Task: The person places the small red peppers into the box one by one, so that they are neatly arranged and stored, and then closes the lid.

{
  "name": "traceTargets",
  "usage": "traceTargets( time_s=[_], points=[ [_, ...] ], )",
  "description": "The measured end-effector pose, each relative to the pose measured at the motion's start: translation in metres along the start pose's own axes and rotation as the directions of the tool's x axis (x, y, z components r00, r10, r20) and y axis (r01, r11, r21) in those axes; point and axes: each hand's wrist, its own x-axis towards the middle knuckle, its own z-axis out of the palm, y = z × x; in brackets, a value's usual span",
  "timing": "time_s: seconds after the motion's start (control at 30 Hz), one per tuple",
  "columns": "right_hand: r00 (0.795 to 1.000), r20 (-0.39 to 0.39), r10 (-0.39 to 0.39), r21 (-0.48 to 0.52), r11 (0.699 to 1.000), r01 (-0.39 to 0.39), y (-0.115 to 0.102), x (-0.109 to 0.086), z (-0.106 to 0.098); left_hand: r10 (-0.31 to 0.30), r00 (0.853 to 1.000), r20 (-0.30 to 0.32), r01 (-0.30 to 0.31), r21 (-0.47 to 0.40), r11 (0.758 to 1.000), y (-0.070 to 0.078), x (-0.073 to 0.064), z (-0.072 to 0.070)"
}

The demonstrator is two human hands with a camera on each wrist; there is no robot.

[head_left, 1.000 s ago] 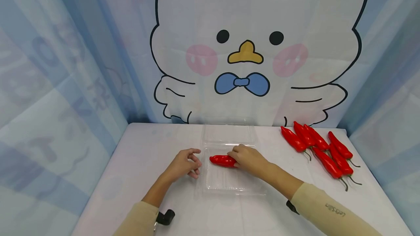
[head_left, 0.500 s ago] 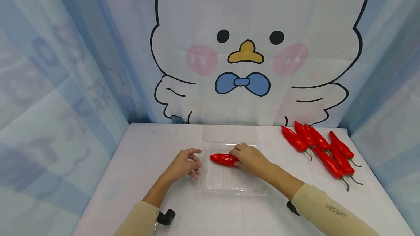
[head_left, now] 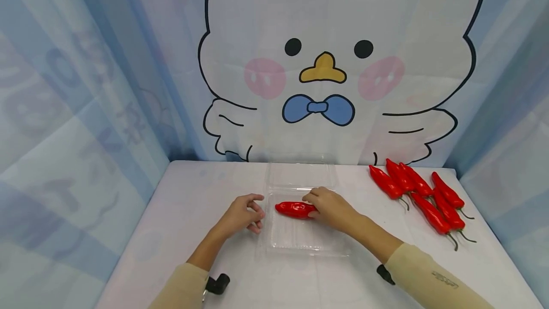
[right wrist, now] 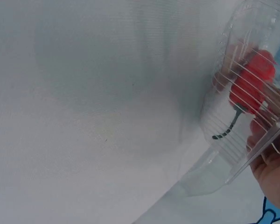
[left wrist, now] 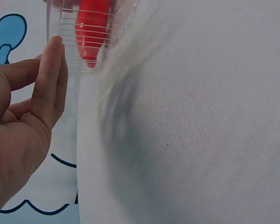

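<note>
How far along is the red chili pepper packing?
Done: the clear plastic container is open on the table. In hand: the right hand holds one red chili pepper within its walls, seen through the plastic; the left hand holds nothing. Left, apparently: six other chili peppers lying to the right, then probably closing up.

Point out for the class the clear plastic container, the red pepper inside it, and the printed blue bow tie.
Clear plastic container (head_left: 296, 238): head view, on its bare floor.
Red pepper (head_left: 294, 210): head view, middle of its visible body.
Blue bow tie (head_left: 318, 107): head view, central knot.
</note>
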Motion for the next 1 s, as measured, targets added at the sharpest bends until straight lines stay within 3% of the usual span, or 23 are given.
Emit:
traceTargets(
  time_s=[0.5, 0.73, 1.0],
  points=[
    [0.997, -0.006, 0.075, 0.102, 0.992, -0.074, 0.017, -0.024, -0.029, -0.010, 1.000, -0.008, 0.010, 0.005, 1.000, 0.004, -0.003, 0.002],
    [0.988, -0.081, 0.129, 0.127, 0.985, -0.118, 0.027, -0.043, -0.037, -0.008, 1.000, -0.012, 0.008, 0.015, 1.000, 0.003, -0.001, 0.000],
    [0.964, -0.205, 0.167, 0.133, 0.981, -0.141, 0.041, -0.067, -0.045, -0.006, 1.000, -0.008, 0.006, 0.022, 1.000, 0.002, -0.001, 0.001]
  ],
)
